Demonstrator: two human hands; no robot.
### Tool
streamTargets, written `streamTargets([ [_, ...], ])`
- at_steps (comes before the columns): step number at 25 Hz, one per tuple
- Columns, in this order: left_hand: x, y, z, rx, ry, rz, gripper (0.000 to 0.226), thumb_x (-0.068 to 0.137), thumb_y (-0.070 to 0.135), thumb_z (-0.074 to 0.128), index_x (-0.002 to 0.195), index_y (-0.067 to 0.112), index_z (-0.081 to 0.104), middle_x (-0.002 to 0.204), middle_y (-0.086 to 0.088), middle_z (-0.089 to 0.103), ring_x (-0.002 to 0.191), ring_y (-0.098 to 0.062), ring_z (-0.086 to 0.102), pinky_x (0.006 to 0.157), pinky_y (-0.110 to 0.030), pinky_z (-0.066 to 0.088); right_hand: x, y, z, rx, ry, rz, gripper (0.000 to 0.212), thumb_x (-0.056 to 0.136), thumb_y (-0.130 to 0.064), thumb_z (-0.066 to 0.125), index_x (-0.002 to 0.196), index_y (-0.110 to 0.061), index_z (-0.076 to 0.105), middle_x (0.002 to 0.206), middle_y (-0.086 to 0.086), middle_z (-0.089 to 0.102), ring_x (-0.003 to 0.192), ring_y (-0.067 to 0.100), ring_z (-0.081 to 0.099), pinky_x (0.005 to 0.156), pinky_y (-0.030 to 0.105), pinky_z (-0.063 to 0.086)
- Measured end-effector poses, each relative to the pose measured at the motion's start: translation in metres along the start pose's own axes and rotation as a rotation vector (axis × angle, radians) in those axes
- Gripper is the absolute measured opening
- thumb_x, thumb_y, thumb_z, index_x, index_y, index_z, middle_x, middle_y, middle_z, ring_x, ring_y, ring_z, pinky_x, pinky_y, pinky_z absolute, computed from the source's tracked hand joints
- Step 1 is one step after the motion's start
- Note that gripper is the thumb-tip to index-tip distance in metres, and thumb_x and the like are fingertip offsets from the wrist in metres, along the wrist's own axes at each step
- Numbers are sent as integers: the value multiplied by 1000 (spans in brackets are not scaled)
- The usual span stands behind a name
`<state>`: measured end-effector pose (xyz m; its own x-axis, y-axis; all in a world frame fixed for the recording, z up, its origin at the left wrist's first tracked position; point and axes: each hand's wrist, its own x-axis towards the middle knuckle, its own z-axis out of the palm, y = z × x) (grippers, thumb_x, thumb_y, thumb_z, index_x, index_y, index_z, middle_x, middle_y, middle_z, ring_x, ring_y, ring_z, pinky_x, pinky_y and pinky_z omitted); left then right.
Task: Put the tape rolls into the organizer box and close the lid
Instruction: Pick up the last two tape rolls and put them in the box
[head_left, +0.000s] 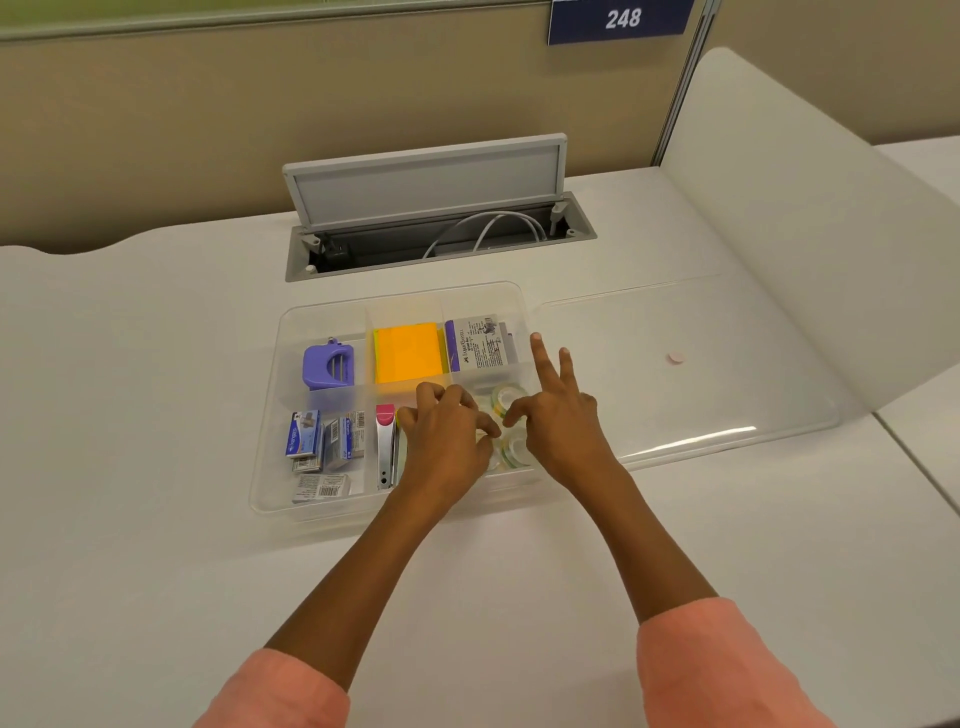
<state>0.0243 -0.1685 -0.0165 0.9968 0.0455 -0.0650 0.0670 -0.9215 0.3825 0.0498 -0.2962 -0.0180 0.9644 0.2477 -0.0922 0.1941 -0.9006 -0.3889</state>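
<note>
A clear organizer box (270, 415) sits on the white desk, its clear lid (675, 374) lying open flat to the right. Several clear tape rolls (508, 392) with green cores lie in the front right compartment. My left hand (447, 441) hovers over that compartment's left side, fingers curled, fingertips touching the rolls. My right hand (558, 415) is over the same compartment, thumb and a finger down at the rolls, two fingers pointing up. Both hands hide part of the rolls, and I cannot tell whether either grips one.
Other compartments hold a purple sharpener (327, 366), orange sticky notes (408, 353), a Faber-Castell box (480, 345), staple boxes (322, 441) and a stapler (385, 447). An open grey cable hatch (426, 208) lies behind the box. A white curved divider (810, 234) stands at right.
</note>
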Motion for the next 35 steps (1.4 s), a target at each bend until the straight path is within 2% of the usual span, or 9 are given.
streamTargets([
  [4, -5, -15, 0, 17, -8, 126, 23, 88, 33, 53, 103, 26, 70, 127, 4, 50, 123, -21, 26, 96, -37, 24, -2, 2, -4, 65, 43, -45, 20, 78, -9, 71, 92, -23, 72, 160, 2, 1, 146, 31, -5, 111, 57, 25],
  [12, -7, -18, 5, 58, 28, 115, 29, 86, 30, 50, 90, 13, 73, 126, 4, 50, 121, -19, 27, 96, -36, 23, -6, 5, -7, -60, -22, -175, 29, 80, -4, 67, 98, -26, 72, 159, -1, 0, 146, 28, -9, 115, 59, 18],
  [16, -7, -17, 4, 63, 41, 124, 29, 85, 30, 50, 88, 13, 74, 124, 4, 51, 119, -19, 28, 93, -36, 23, -6, 11, -7, 91, 40, -149, 33, 84, -2, 61, 110, -23, 65, 159, 7, 11, 146, 31, 4, 113, 53, 22],
  [18, -8, -16, 4, 65, 59, 127, 29, 85, 28, 50, 85, 13, 74, 122, 4, 52, 118, -20, 29, 91, -37, 23, -10, 20, -9, 235, 131, -97, 33, 87, -6, 57, 117, -19, 59, 155, 10, 24, 143, 29, 20, 112, 44, 28],
  [21, -8, -13, 5, 38, 83, 106, 27, 83, 26, 52, 79, 11, 74, 120, 3, 55, 117, -21, 32, 91, -39, 27, -19, 37, -13, 454, 348, 19, 28, 88, -14, 59, 116, -15, 58, 129, 10, 55, 112, 24, 58, 95, 38, 47],
  [23, -7, -12, 6, 29, 85, 98, 26, 83, 26, 53, 78, 11, 74, 120, 2, 56, 118, -21, 32, 91, -40, 27, -28, 45, -14, 470, 415, 103, 21, 86, -12, 60, 108, -15, 60, 110, 8, 63, 87, 17, 61, 82, 39, 53],
  [28, -7, -12, 6, 12, 114, 111, 25, 84, 25, 54, 80, 11, 74, 121, 1, 57, 120, -22, 32, 92, -39, 27, -45, 62, -3, 151, 114, 226, 25, 74, -22, 73, 97, -16, 64, 94, 3, 61, 88, 19, 58, 84, 37, 40],
  [32, -10, -12, 2, -10, 159, 164, 21, 87, 25, 53, 91, 18, 73, 119, 1, 58, 122, -21, 33, 86, -33, 20, -48, 55, -2, 83, 127, 226, 28, 79, -5, 60, 106, -14, 60, 88, 5, 70, 92, 27, 62, 83, 37, 40],
  [35, -13, -7, -3, -94, 192, 180, 21, 88, 21, 54, 103, 20, 68, 121, -2, 57, 121, -21, 37, 91, -35, 25, -55, 50, -6, 113, 166, 226, 33, 77, 0, 52, 106, -15, 55, 83, 4, 69, 86, 26, 62, 84, 37, 39],
])
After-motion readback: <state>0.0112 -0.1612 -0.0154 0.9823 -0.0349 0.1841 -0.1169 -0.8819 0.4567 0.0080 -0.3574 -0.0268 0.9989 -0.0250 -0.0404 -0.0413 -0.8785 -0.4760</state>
